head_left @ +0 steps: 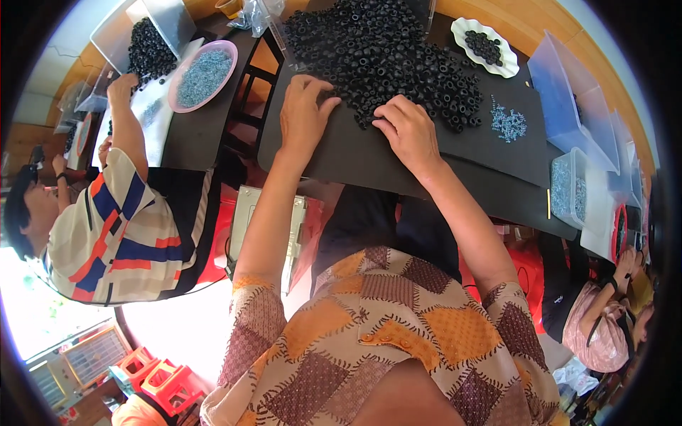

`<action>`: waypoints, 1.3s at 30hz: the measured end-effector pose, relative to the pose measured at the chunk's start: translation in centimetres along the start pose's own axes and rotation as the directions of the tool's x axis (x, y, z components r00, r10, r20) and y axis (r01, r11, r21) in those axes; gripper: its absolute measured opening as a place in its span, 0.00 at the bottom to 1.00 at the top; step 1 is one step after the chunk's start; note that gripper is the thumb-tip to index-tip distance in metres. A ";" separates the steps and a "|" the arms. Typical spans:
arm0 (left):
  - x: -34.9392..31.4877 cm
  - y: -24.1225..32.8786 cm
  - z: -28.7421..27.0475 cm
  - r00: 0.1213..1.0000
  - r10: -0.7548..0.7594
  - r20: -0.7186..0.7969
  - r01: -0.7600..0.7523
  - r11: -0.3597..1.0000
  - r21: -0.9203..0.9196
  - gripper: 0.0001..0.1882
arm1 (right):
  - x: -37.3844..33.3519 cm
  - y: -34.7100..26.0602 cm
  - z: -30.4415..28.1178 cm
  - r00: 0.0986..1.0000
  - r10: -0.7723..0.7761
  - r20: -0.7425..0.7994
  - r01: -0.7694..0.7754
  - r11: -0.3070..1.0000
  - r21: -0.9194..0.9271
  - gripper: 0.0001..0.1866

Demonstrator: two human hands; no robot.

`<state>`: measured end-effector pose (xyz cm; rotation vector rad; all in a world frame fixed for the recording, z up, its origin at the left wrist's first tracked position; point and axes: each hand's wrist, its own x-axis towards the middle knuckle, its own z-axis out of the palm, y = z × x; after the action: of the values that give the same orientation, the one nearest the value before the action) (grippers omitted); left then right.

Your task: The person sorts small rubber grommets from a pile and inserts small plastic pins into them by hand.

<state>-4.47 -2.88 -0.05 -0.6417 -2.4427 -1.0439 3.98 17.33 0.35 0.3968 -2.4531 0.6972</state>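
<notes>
A large heap of small black ring-shaped pieces spreads over the dark tabletop in front of me. At the heap's near left edge is my left hand, its fingers bent and the thumb a little apart from the index finger. I see nothing held in it. My right hand is at the near edge of the heap, thumb and fingertips drawn together beside some loose black pieces. Whatever lies between those fingertips is hidden. Small pale-blue pieces lie scattered on a dark board to the right.
A scalloped white dish of black pieces stands at the back right. Clear plastic bins and a tub of pale-blue pieces line the right side. At left, a co-worker reaches toward black pieces beside a pink-rimmed bowl.
</notes>
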 end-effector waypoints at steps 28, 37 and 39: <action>-8.4 7.1 0.2 0.818 -0.213 0.534 0.505 -0.180 -0.844 0.14 | -5.7 -1.2 -2.5 0.886 0.427 0.179 -0.392 0.487 0.780 0.06; -8.3 7.5 0.2 0.873 -0.329 0.359 0.455 0.287 -0.843 0.14 | -5.0 -1.3 -3.1 0.993 0.107 -0.050 -0.098 0.983 0.153 0.09; -8.4 7.4 0.1 0.863 -0.310 0.398 0.496 0.381 -0.780 0.13 | -4.5 -1.1 -3.2 0.993 0.100 -0.056 -0.098 0.994 0.038 0.10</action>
<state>6.39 -0.39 -0.39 -0.3826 -2.0815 -2.6385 9.44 18.80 0.44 0.2653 -2.4217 0.7834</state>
